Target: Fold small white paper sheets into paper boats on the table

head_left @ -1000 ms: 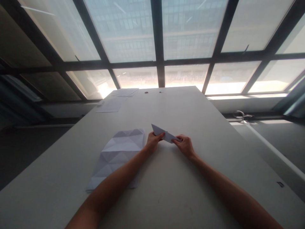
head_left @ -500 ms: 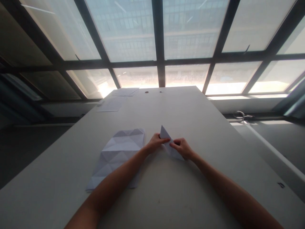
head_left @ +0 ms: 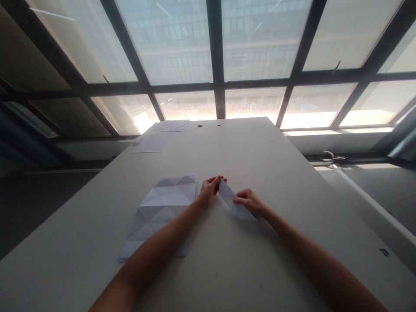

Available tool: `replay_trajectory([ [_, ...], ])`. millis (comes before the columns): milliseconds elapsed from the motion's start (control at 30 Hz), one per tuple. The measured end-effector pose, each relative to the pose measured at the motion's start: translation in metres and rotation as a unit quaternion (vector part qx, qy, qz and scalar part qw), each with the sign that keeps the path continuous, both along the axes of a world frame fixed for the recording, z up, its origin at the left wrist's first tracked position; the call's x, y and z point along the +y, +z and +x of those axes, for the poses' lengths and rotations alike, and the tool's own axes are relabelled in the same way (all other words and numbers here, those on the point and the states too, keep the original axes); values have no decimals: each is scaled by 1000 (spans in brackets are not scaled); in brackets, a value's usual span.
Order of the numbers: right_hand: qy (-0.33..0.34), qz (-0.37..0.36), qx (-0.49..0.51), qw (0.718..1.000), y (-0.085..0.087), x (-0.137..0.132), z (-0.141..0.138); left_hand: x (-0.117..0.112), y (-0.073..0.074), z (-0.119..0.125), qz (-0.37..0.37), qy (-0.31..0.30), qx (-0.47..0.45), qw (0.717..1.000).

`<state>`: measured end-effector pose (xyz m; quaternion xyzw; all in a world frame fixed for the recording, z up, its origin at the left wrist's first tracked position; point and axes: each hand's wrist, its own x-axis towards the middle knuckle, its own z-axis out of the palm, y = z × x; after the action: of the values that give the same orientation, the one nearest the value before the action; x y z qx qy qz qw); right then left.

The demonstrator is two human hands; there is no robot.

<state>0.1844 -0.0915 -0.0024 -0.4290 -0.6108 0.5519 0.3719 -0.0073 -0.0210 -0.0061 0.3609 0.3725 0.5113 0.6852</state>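
Note:
Between my hands is a small piece of folded white paper (head_left: 229,200) with a slanting upper edge and pointed ends. My left hand (head_left: 210,190) pinches its upper left tip between thumb and fingers. On the other side, my right hand (head_left: 248,201) grips the slanting edge near the middle, thumb towards me and fingers partly hidden. Left of the hands lies a larger creased white paper (head_left: 162,208) with a pattern of triangular folds, partly covered by my left forearm.
The white table (head_left: 227,151) reaches towards the windows. Flat paper sheets (head_left: 151,142) lie at its far left corner. Two small round spots, one a dark hole (head_left: 200,126), mark the far end. A metal ring on a white rail (head_left: 331,159) stands beyond the right edge.
My left hand has shifted from the paper's middle to its upper tip. The paper has lowered and tilted slightly rightward, while my right hand has barely moved.

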Motion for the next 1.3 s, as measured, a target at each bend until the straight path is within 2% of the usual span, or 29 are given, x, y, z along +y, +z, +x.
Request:
replay_trajectory([
  [200,-87,34,-4,996,-9,2,-8,-13,3,3,50,-141,83,985],
  [300,-105,53,-22,993,-12,3,-9,-19,7,3,89,-166,137,973],
  [400,-105,66,-31,992,-13,3,-10,-21,11,3,103,-162,177,965],
  [567,-110,72,-43,990,-13,4,-9,-21,12,3,85,-153,187,967],
  [767,-38,43,-40,998,-9,4,-4,-18,6,3,30,-114,136,984],
  [933,26,59,-49,997,-5,4,1,-13,4,5,3,-68,61,996],
  [1033,39,64,-51,996,-3,2,2,-11,4,5,0,-63,58,996],
  [1133,7,68,-47,997,-5,1,-1,-12,4,4,16,-100,85,991],
  [1300,-128,73,-25,989,-11,3,-5,-16,9,3,48,-183,136,972],
])
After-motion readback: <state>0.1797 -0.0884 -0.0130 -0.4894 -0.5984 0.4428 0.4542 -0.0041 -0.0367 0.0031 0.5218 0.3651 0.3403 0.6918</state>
